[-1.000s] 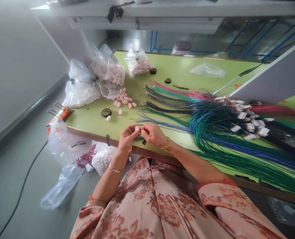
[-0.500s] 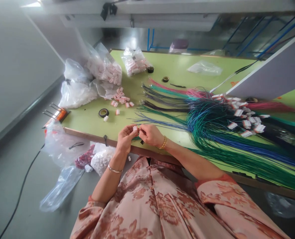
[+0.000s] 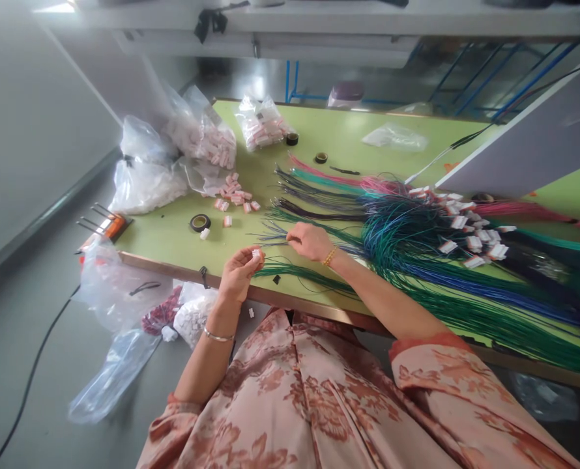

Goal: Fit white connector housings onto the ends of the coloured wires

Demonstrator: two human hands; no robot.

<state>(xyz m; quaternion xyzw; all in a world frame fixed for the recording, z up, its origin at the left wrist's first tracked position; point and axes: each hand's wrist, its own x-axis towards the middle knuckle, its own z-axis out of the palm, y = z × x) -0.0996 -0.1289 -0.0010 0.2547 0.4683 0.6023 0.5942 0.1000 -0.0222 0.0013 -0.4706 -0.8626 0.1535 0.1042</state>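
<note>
One small white-and-orange connector (image 3: 256, 255), clamped in the fingers of the left hand (image 3: 237, 276) over the green table (image 3: 173, 240)
Two clear bags (image 3: 264, 127) hold similar pieces; the right hand (image 3: 314, 242) meets the blue wires (image 3: 272, 232), fingertips bunched, whether gripping one I cannot tell

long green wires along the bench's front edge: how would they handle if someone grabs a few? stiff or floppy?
Likely floppy: the green wires look thin and lie in loose bends. Lifting a few probably drags others along, since strands bunch and cross. A single strand should be light, being so slender.
</note>
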